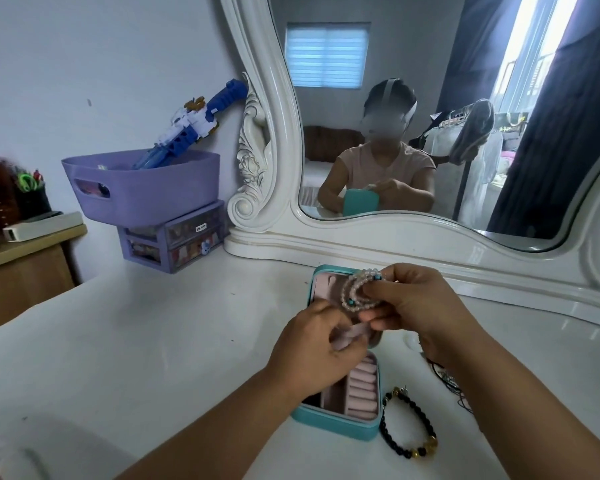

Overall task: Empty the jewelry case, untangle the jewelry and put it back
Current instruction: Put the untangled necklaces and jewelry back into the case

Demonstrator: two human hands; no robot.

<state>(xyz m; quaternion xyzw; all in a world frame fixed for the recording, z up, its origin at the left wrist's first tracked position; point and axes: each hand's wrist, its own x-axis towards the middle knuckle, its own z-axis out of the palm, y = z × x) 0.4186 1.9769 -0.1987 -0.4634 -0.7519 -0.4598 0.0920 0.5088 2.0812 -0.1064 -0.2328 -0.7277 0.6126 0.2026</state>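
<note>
I see my right hand (413, 303) pinching the pale bead strand (355, 292) just above the open jewelry case (336, 424), nearer its lid half, while my left hand (316, 344) pinches the case's pink flap (352, 336).

white counter (153, 341) | ornate white mirror (274, 140) at back | purple basket (146, 187) holding blue-white toy (194, 124), on purple drawer unit (174, 242) | wooden desk (25, 268) far left
</note>
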